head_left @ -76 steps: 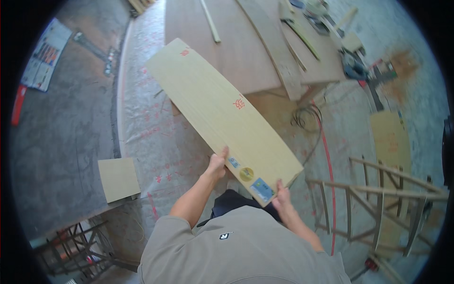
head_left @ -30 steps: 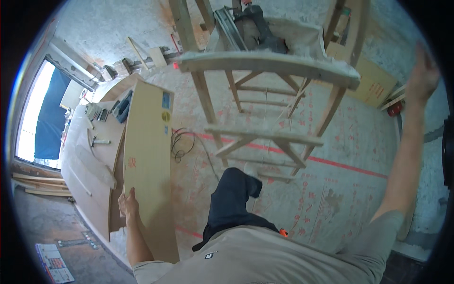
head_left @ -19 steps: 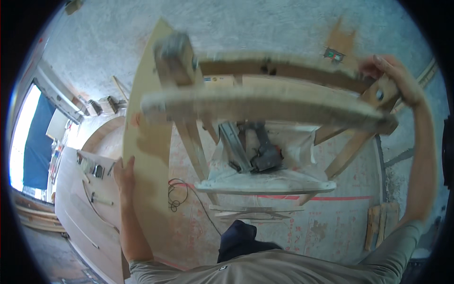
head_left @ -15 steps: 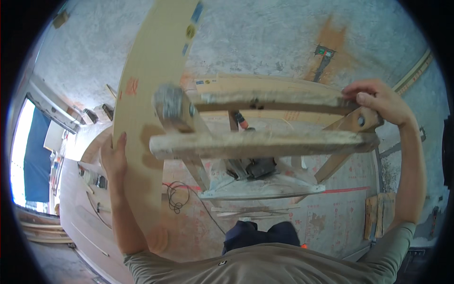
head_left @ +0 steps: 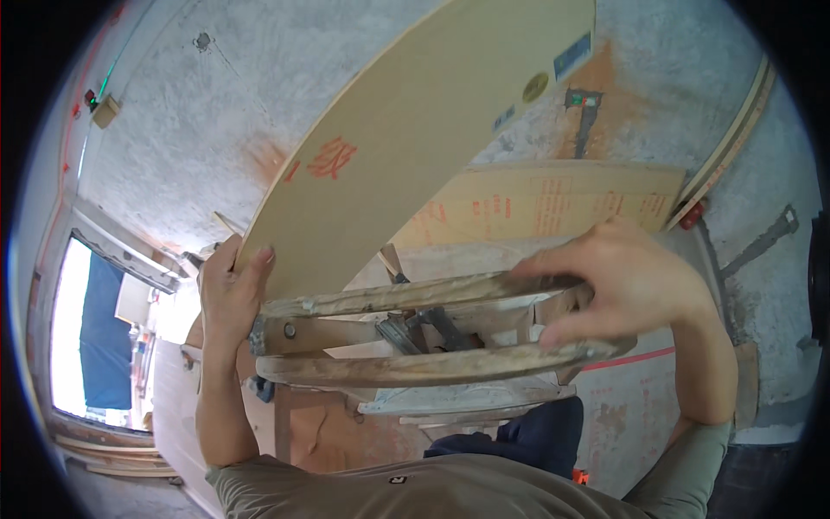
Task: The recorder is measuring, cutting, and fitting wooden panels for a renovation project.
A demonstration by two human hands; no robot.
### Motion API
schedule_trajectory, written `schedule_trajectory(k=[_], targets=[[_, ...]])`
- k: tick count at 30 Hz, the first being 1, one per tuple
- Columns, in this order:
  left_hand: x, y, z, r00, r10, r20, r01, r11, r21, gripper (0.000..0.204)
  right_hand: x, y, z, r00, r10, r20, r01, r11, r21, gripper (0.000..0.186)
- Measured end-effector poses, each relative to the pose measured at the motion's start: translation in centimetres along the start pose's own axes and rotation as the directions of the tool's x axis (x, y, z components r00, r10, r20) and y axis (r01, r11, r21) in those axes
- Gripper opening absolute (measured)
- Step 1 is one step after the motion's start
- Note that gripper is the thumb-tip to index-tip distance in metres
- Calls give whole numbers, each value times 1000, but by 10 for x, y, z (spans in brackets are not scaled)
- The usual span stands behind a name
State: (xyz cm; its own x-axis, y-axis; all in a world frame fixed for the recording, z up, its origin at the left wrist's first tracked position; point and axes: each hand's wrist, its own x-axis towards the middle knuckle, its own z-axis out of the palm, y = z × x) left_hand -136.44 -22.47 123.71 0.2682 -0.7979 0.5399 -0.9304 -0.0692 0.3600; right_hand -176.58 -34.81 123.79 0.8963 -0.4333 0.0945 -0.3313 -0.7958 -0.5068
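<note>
My left hand (head_left: 233, 281) is closed on the lower left edge of a large tan board (head_left: 389, 147), thumb on its face. The board stands tilted, leaning to the upper right, with red marks and stickers on its surface. Below it, close to my body, is the top of a worn wooden A-frame ladder (head_left: 389, 370) with two parallel rails. My right hand (head_left: 618, 281) is over the ladder's right end, slightly blurred, fingers and thumb spread across both rails. Whether it presses on them I cannot tell. Dark tools (head_left: 445, 329), kind unclear, show between the rails.
Another tan board (head_left: 553, 199) with red print lies beyond the ladder. Long wood strips (head_left: 722, 151) run along the right side. At the left, a pale work surface (head_left: 186, 406) stands near a bright opening with a dark blue cloth (head_left: 108, 342).
The board has swung to the right at its upper end. The ladder top appears nearer my body and further left. My right hand has come inward and its fingers have spread.
</note>
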Motion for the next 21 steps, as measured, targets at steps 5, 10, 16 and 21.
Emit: schedule_trajectory(k=[5, 10, 16, 21], targets=[[-4, 2, -10, 953, -257, 162, 240, 964, 118, 38, 2, -7, -14, 993, -51, 109, 63, 991, -116, 60], [4, 14, -7, 957, -259, 130, 231, 953, 197, 34, 1, 0, -11, 998, -56, -12, 55, 996, -68, 60], [4, 10, -11, 967, -248, 51, 233, 951, 202, 30, 21, -6, -17, 996, 41, 81, -37, 998, -54, 63], [7, 12, -7, 972, -236, 11, 231, 960, 159, 25, 25, -2, -18, 980, 106, 171, -95, 993, -71, 60]])
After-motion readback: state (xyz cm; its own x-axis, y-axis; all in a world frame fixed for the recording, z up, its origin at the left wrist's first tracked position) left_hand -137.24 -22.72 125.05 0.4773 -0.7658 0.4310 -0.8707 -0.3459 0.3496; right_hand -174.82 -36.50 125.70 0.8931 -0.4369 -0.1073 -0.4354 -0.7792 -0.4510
